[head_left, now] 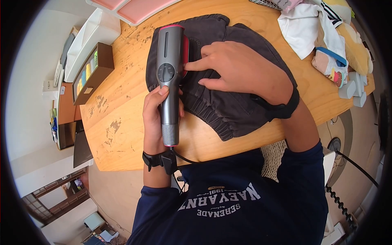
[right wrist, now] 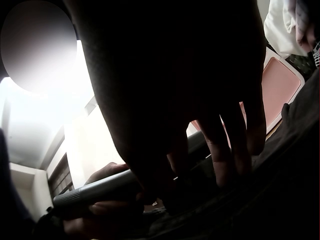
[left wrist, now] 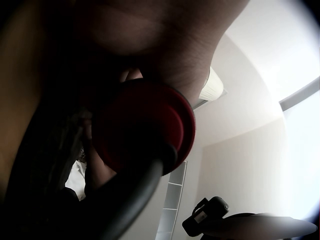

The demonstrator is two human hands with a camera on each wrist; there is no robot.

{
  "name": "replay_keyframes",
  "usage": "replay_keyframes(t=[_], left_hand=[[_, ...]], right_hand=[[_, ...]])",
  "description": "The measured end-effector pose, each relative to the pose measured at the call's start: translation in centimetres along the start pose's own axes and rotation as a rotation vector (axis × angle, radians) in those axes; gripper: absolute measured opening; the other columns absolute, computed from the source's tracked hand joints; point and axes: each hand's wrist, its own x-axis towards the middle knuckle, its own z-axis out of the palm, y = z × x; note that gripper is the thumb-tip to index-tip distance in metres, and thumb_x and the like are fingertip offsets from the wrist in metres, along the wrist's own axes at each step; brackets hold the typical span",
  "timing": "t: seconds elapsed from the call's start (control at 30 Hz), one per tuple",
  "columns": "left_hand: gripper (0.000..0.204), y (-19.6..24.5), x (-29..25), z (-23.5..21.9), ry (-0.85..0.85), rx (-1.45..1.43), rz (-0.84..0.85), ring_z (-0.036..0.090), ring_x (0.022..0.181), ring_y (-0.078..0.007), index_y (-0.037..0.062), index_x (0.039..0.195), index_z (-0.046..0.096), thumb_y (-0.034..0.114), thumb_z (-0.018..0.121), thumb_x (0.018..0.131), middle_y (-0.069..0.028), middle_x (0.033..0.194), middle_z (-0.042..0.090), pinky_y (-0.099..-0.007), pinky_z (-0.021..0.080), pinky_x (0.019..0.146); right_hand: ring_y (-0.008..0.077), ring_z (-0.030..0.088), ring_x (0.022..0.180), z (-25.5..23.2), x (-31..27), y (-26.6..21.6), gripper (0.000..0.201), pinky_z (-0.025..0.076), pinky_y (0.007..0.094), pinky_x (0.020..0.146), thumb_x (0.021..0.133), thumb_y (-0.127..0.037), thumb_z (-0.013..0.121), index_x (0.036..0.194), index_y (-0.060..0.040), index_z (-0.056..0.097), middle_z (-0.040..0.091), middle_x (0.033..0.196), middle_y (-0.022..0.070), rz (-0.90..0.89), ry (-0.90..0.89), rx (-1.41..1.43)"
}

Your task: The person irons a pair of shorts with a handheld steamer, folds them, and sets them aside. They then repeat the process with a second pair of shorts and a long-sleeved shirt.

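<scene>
A grey handheld appliance with a red edge and a dial lies along the left part of a dark garment with an elastic waistband. The left hand grips its handle, thumb on top near the dial. In the left wrist view the handle's red round end and its black cord show. The right hand lies over the garment, its index finger extended to the appliance's red side, the other fingers spread. Seen from the right wrist, that hand is dark, with the grey handle beyond it.
Pink trays stand at the table's far edge. At the right are a white cloth, a plush toy and grey blocks. A brown box and a white bin stand at the left. A cord runs from the handle toward the body.
</scene>
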Motion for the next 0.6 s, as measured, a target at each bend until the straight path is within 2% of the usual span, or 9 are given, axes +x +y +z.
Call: replay_keyframes(t=[0.1, 0.17, 0.27, 0.33, 0.37, 0.43, 0.6], left_hand=[[0.044, 0.0, 0.0, 0.2, 0.018, -0.002, -0.001, 0.058, 0.053, -0.0193, -0.0066, 0.109, 0.058, 0.036, 0.054, 0.097, -0.0158, 0.093, 0.064, -0.0287, 0.048, 0.052], [0.044, 0.1, -0.1, 0.2, 0.033, -0.005, 0.000, 0.057, 0.052, -0.0194, -0.0067, 0.108, 0.058, 0.036, 0.054, 0.097, -0.0159, 0.092, 0.064, -0.0286, 0.048, 0.051], [0.044, 0.6, -0.3, 0.4, 0.009, -0.010, -0.055, 0.057, 0.050, -0.0194, -0.0071, 0.108, 0.057, 0.035, 0.053, 0.098, -0.0167, 0.090, 0.064, -0.0279, 0.047, 0.048], [0.042, 0.8, -0.4, 1.2, 0.086, -0.036, -0.020, 0.055, 0.046, -0.0166, -0.0037, 0.098, 0.063, 0.038, 0.057, 0.095, -0.0117, 0.060, 0.060, -0.0264, 0.040, 0.046], [0.042, 0.7, -0.4, 1.2, 0.086, -0.035, -0.022, 0.055, 0.046, -0.0166, -0.0037, 0.098, 0.063, 0.038, 0.057, 0.095, -0.0117, 0.060, 0.060, -0.0264, 0.040, 0.046], [0.043, 0.7, -0.5, 1.0, 0.065, -0.093, -0.019, 0.056, 0.048, -0.0192, -0.0076, 0.110, 0.057, 0.034, 0.052, 0.099, -0.0177, 0.091, 0.065, -0.0271, 0.047, 0.046], [0.043, -0.1, -0.2, 0.9, 0.057, -0.177, 0.013, 0.056, 0.048, -0.0193, -0.0085, 0.110, 0.056, 0.033, 0.050, 0.101, -0.0175, 0.091, 0.065, -0.0283, 0.048, 0.048]], right_hand=[[0.0298, 0.062, 0.093, 0.0, 0.1, -0.3, 0.040, 0.050, 0.0417, 0.081, 0.086, -0.026, 0.072, 0.125, -0.0178, 0.073, 0.061, 0.091, 0.0094, -0.013, 0.010, -0.020], [0.0297, 0.069, 0.092, -0.5, 0.0, -1.2, 0.035, 0.054, 0.0413, 0.080, 0.083, -0.023, 0.077, 0.117, -0.0133, 0.076, 0.070, 0.093, 0.0116, 0.010, 0.022, -0.114], [0.0272, 0.063, 0.091, -0.1, 0.0, -1.6, 0.039, 0.051, 0.0406, 0.080, 0.084, -0.028, 0.075, 0.122, -0.0177, 0.074, 0.064, 0.088, 0.0069, 0.045, -0.007, -0.147], [0.0268, 0.063, 0.090, -0.1, -0.1, -1.9, 0.039, 0.051, 0.0404, 0.080, 0.084, -0.028, 0.076, 0.122, -0.0178, 0.074, 0.064, 0.087, 0.0065, 0.053, -0.001, -0.150], [0.0264, 0.064, 0.089, -0.1, -0.1, -2.0, 0.040, 0.051, 0.0402, 0.080, 0.084, -0.029, 0.076, 0.122, -0.0180, 0.073, 0.065, 0.086, 0.0060, 0.059, 0.006, -0.152], [0.0262, 0.064, 0.089, -0.3, -0.1, -2.5, 0.040, 0.052, 0.0397, 0.079, 0.084, -0.029, 0.076, 0.122, -0.0181, 0.073, 0.065, 0.085, 0.0058, 0.072, -0.012, -0.166], [0.0256, 0.065, 0.088, 0.1, -0.2, -2.4, 0.041, 0.053, 0.0386, 0.077, 0.084, -0.030, 0.076, 0.123, -0.0186, 0.072, 0.065, 0.084, 0.0056, 0.046, 0.031, -0.194]])
